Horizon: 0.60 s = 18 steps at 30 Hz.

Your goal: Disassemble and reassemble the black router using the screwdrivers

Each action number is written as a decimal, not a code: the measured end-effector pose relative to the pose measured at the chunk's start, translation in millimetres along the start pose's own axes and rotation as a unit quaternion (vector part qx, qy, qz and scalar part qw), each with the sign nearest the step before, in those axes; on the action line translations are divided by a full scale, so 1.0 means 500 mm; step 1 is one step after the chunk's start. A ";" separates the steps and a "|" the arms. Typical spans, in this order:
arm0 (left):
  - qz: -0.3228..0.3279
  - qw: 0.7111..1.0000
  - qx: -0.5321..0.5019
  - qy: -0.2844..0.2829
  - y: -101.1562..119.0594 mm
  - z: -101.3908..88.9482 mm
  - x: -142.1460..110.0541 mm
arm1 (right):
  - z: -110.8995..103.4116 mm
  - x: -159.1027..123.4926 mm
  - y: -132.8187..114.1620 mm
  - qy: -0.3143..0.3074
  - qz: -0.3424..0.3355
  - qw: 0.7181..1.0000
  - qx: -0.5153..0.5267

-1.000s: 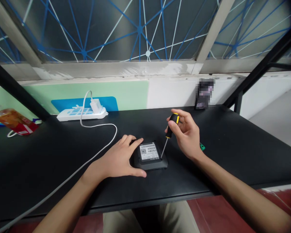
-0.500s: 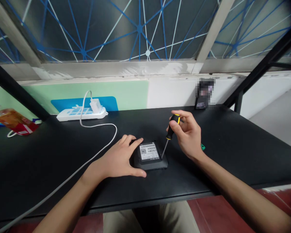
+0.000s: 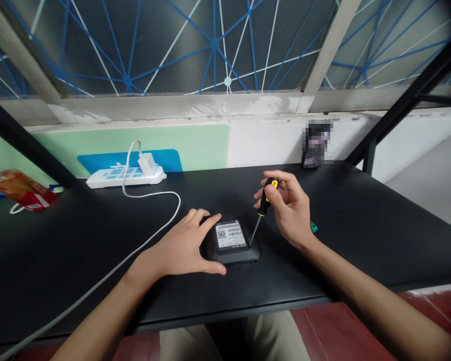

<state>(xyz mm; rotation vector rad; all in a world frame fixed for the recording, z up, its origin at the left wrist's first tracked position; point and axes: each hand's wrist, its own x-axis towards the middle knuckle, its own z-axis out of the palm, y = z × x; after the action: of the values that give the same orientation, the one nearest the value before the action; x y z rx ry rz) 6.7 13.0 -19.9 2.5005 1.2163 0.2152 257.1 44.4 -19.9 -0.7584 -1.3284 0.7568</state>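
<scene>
A small flat black box-shaped device (image 3: 233, 256) lies on the dark table, with a white label bearing a QR code and barcodes facing up. My left hand (image 3: 184, 245) grips its left side, fingers at the far edge and thumb along the near edge. In my right hand (image 3: 291, 208) is a screwdriver (image 3: 265, 201) with a black and yellow handle, held tilted. Its metal tip meets the device near the right end; any screw there is too small to make out. Behind my right wrist, a green object (image 3: 314, 227) shows only in part.
A white power strip (image 3: 101, 178) with a plugged-in charger (image 3: 147, 164) stands at the back left. Its white cable (image 3: 150, 238) runs across the table on my left. Farther left lies a bottle of amber drink (image 3: 18, 188). A dark, partly pixelated phone-like object (image 3: 311, 158) leans on the wall.
The screwdriver handle has turned a little in my right fingers, showing more yellow. My left hand and the device keep their places; the whole view shifts slightly.
</scene>
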 end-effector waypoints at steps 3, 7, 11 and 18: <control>0.002 1.000 -0.001 0.004 0.002 -0.002 0.001 | -0.002 0.000 0.002 0.004 0.003 1.000 -0.022; 0.001 1.000 -0.006 0.001 0.002 -0.003 0.001 | -0.009 0.000 0.003 -0.011 0.025 1.000 -0.014; 0.005 1.000 -0.006 0.005 0.000 0.000 0.001 | -0.009 -0.001 0.002 -0.017 0.038 0.999 0.005; -0.005 1.000 -0.003 -0.005 0.003 -0.003 0.000 | 0.000 0.001 0.001 0.009 0.016 1.000 -0.010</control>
<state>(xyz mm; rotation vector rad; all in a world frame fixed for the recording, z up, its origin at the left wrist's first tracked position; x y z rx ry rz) 7.4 12.6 -18.0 2.4862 1.2221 0.2039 257.2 45.2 -20.0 -0.8018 -1.3113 0.7616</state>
